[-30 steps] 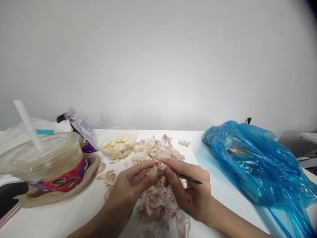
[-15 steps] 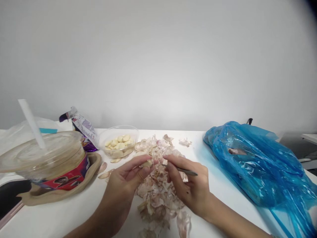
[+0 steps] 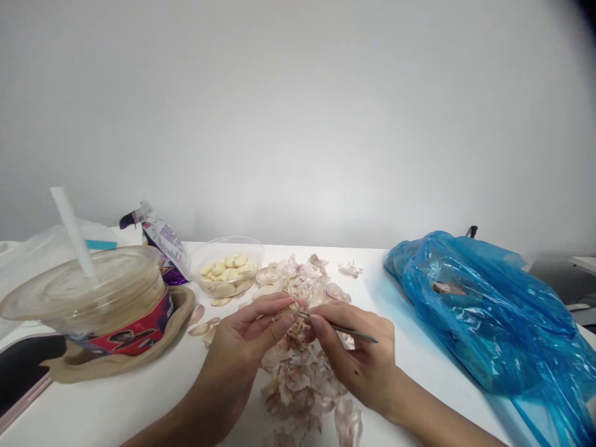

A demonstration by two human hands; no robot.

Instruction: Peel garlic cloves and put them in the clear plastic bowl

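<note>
My left hand [image 3: 246,341] pinches a garlic clove [image 3: 292,308] between thumb and fingers, above a heap of garlic skins [image 3: 298,366]. My right hand [image 3: 358,347] is closed around a slim grey metal tool [image 3: 356,334] that looks like tweezers. Its pointed tip meets the clove or lies right beside it; fingers partly hide the spot. Behind my left hand stands a clear plastic bowl [image 3: 192,276] with several peeled cloves [image 3: 228,273] in it. A few unpeeled cloves [image 3: 199,329] lie on the table left of my left hand.
At left, a large lidded drink cup [image 3: 116,310] with a white straw [image 3: 74,233] sits in a cardboard holder [image 3: 179,323], near a dark-screened device [image 3: 28,366]. A purple snack bag [image 3: 165,242] stands behind. A blue plastic bag [image 3: 479,310] covers the right side. A wall rises behind the table.
The tool's tip has come closer to the clove, and my two hands are nearer each other. The whole view has shifted slightly, so the still things appear a little farther right.
</note>
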